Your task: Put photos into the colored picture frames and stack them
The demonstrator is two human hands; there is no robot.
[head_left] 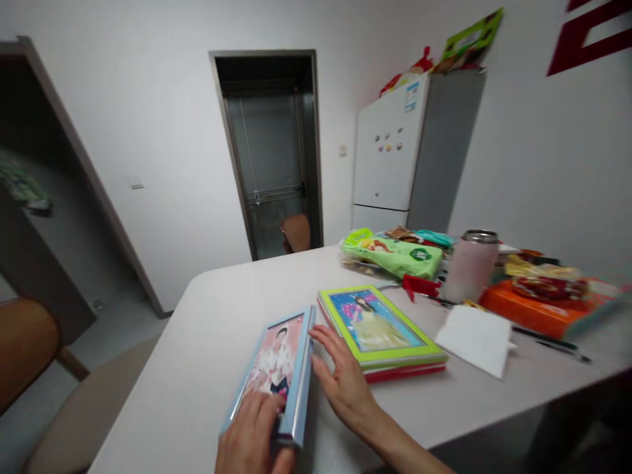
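Observation:
A light blue picture frame (302, 388) holds a photo of a person in a white top against pink, and it lies at an angle over the near part of the table. My left hand (251, 428) grips its near end, fingers on the picture side and thumb by the near edge. With fingers apart, my right hand (343, 385) rests its fingertips against the frame's right edge. Just to the right is a lime green picture frame (395, 355), showing a figure in a yellow dress, on top of a red-edged one (409, 374).
The white table (222, 316) also bears white paper (476, 336), pens (553, 342), a pink tumbler (471, 266), a green packet (395, 255), a red object (419, 286) and an orange box (528, 309). A chair (29, 349) stands left; a fridge (388, 151) is behind.

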